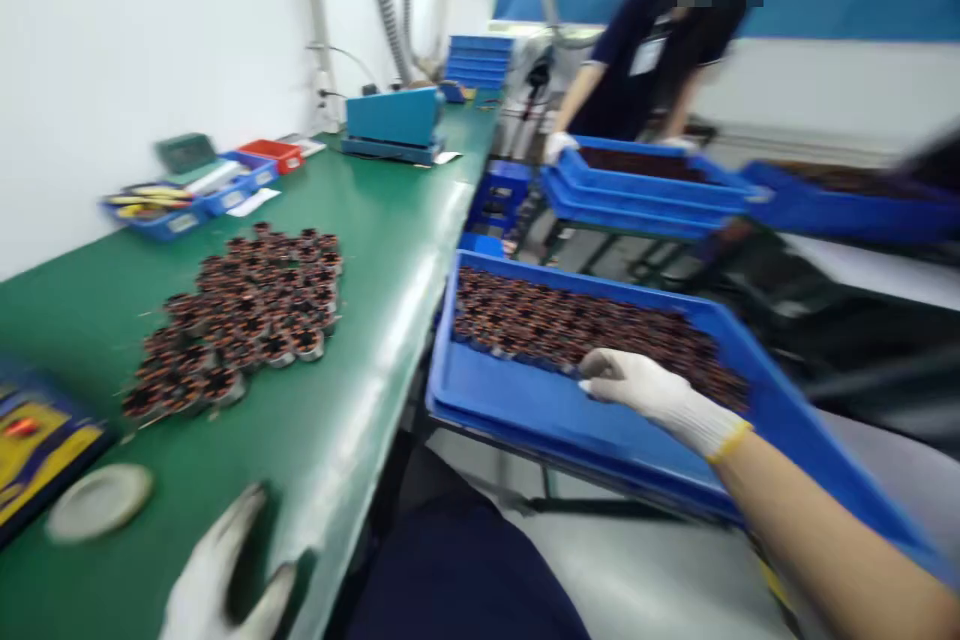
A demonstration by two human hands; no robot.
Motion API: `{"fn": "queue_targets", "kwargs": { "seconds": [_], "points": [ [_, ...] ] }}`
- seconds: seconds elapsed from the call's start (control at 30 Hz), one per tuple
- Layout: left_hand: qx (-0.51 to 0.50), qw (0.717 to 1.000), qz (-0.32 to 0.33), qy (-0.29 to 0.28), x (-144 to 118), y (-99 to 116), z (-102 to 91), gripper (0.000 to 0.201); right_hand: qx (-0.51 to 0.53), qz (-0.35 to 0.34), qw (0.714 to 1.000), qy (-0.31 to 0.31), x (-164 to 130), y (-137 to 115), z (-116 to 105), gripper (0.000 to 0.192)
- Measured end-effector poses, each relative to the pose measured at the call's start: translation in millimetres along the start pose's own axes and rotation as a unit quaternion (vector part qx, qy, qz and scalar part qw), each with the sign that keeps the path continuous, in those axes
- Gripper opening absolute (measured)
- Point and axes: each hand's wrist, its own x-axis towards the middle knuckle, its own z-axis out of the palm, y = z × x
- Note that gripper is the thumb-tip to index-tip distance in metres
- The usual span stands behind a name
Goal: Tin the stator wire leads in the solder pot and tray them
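In the head view, small round wound parts (570, 325) are packed along the far side of a blue tray (499, 390), and a cluster of similar parts (255, 305) is gathered on the green bench (394, 210). The gloved right hand (637, 385) is held over the tray beside the packed parts, its fingers curled toward the thumb; whether anything is gripped cannot be told. The gloved left hand (204, 585) is held at the bench's near edge, thumb and fingers spread wide, with nothing held. Each part is judged stiff, compact and fairly heavy for its size; the orange-brown windings could be nicked, so the grey outer rim is best grasped, firmly, since gloves may slide.
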Motion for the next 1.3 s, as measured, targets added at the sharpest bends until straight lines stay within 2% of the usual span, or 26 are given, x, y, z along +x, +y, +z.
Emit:
{"fn": "queue_targets", "kwargs": {
  "seconds": [0.07, 0.13, 0.17, 0.2, 0.23, 0.3, 0.33, 0.37, 0.43, 0.5, 0.57, 0.63, 0.7, 0.73, 0.83, 0.87, 0.9, 1.0, 1.07, 1.17, 1.3],
  "points": [
    [-0.007, 1.000, 0.025, 0.009, -4.2, 0.9, 7.3, 0.051, -0.004, -0.112, 0.993, -0.026, 7.9, -50.0, 24.9, 0.035],
    [-0.007, 1.000, 0.015, 0.011, -6.7, 4.0, 12.2, 0.054, -0.016, -0.224, 0.974, -0.042, 10.6, -107.6, 65.2, 0.039],
    [-0.015, 1.000, 0.004, 0.011, -6.9, 5.9, 13.5, 0.055, -0.033, -0.298, 0.953, -0.048, 8.8, -137.8, 89.0, 0.040],
    [-0.028, 0.999, -0.012, 0.014, -6.6, 7.5, 14.1, 0.055, -0.046, -0.394, 0.917, -0.040, 5.0, -168.3, 113.6, 0.041],
    [-0.045, 0.998, -0.025, 0.019, -6.3, 8.8, 14.3, 0.056, -0.053, -0.491, 0.869, -0.016, -0.3, -198.8, 137.7, 0.041],
    [-0.083, 0.994, -0.052, 0.045, -6.8, 9.6, 13.7, 0.055, -0.063, -0.627, 0.775, 0.048, -11.9, -257.9, 180.2, 0.043],
    [-0.101, 0.991, -0.065, 0.061, -8.1, 8.9, 13.3, 0.054, -0.073, -0.663, 0.741, 0.076, -16.6, -285.4, 197.4, 0.045],
    [-0.117, 0.987, -0.078, 0.077, -10.3, 7.5, 12.7, 0.052, -0.089, -0.680, 0.721, 0.094, -19.8, -310.6, 211.6, 0.046],
    [-0.143, 0.979, -0.101, 0.102, -16.4, 3.0, 11.1, 0.050, -0.134, -0.682, 0.711, 0.106, -20.4, -351.3, 232.0, 0.043],
    [-0.165, 0.972, -0.117, 0.124, -23.1, -1.9, 8.3, 0.049, -0.176, -0.668, 0.716, 0.097, -15.2, -375.9, 244.0, 0.033],
    [-0.202, 0.959, -0.131, 0.146, -27.4, -4.5, 4.0, 0.046, -0.196, -0.664, 0.717, 0.082, -9.5, -384.5, 250.1, 0.023],
    [-0.285, 0.927, -0.163, 0.179, -27.1, -2.5, -2.5, 0.045, -0.174, -0.672, 0.718, 0.058, -10.2, -381.6, 251.4, 0.018],
    [-0.410, 0.864, -0.215, 0.200, -21.8, 3.9, -10.9, 0.058, -0.113, -0.698, 0.707, -0.004, -21.7, -373.6, 248.8, 0.016],
    [-0.478, 0.824, -0.239, 0.187, -18.1, 7.9, -15.5, 0.066, -0.078, -0.715, 0.692, -0.053, -31.2, -369.5, 246.8, 0.016],
    [-0.635, 0.719, -0.270, 0.088, -7.5, 18.5, -27.5, 0.074, 0.004, -0.754, 0.625, -0.202, -64.8, -361.2, 242.7, 0.014],
    [-0.662, 0.695, -0.270, 0.075, -5.4, 20.7, -30.1, 0.070, 0.028, -0.755, 0.616, -0.221, -74.6, -359.5, 243.4, 0.015],
    [-0.678, 0.678, -0.268, 0.088, -4.2, 22.0, -31.8, 0.066, 0.057, -0.751, 0.620, -0.219, -82.5, -357.8, 245.4, 0.017],
    [-0.692, 0.644, -0.258, 0.202, -4.7, 21.9, -32.6, 0.063, 0.138, -0.700, 0.679, -0.172, -95.4, -352.2, 257.2, 0.029],
    [-0.690, 0.628, -0.248, 0.261, -5.9, 19.7, -31.8, 0.065, 0.167, -0.664, 0.708, -0.171, -98.8, -348.9, 265.5, 0.028],
    [-0.688, 0.620, -0.239, 0.291, -6.6, 16.4, -31.1, 0.068, 0.190, -0.653, 0.708, -0.191, -103.4, -348.1, 271.5, 0.012],
    [-0.708, 0.604, -0.236, 0.279, -7.9, 14.4, -31.6, 0.067, 0.208, -0.658, 0.697, -0.193, -109.9, -353.2, 271.2, 0.014]
  ]
}}
